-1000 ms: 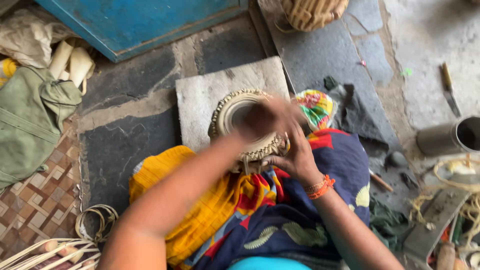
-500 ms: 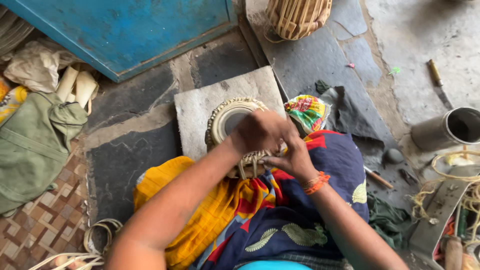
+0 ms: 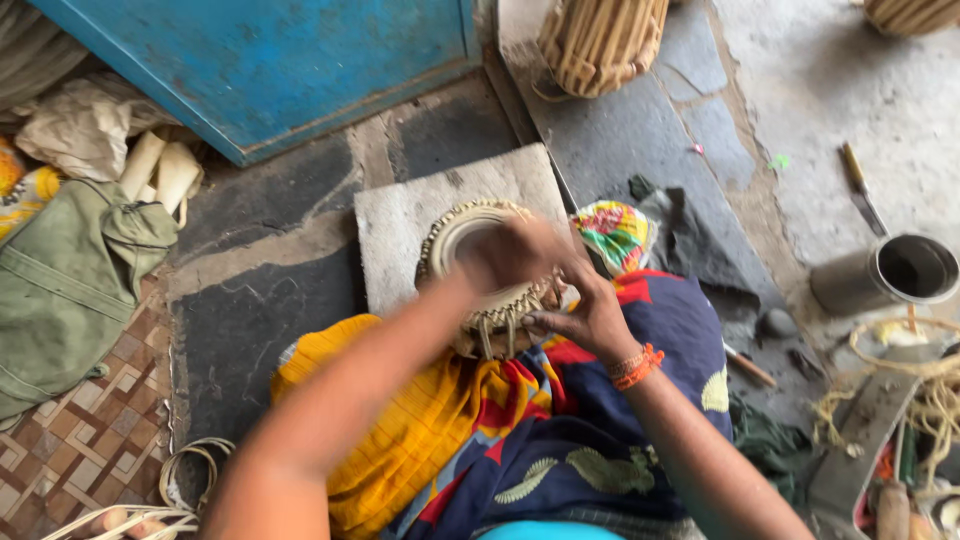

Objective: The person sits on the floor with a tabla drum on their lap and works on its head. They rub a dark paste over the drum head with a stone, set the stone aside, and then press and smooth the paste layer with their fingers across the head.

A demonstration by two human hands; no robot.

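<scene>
Left hand: the left hand (image 3: 505, 255) lies blurred over the top of the small drum (image 3: 490, 285), fingers curled together against its rim; whether they pinch a strap cannot be told.
Right hand: the right hand (image 3: 585, 315) presses against the drum's right side, fingers bent and closed on the lacing straps there; an orange thread bracelet (image 3: 638, 366) circles its wrist.
Small drum: a small hand drum with a pale skin head and tan lacing down its side, tilted, resting on the person's lap at the near edge of the stone slab (image 3: 420, 215).
Lap cloth: a patterned cloth (image 3: 560, 440) in yellow, red and dark blue lies under the drum and spreads toward the camera.
Stone slab: a flat grey slab on the floor, reaching away from the drum.
Beyond the drum: a blue metal box (image 3: 270, 60) stands past the slab to the left; a wooden drum shell (image 3: 600, 40) stands past it to the right.
Left of the drum: a green canvas bag (image 3: 70, 280) lies well apart, with pale rolls (image 3: 160, 170) just beyond it.
Right of the drum: a bright crumpled cloth (image 3: 612, 232) lies just beside it; farther right are a knife (image 3: 860, 190), a metal tin (image 3: 890, 275) and a coil of pale cord (image 3: 920, 390).
</scene>
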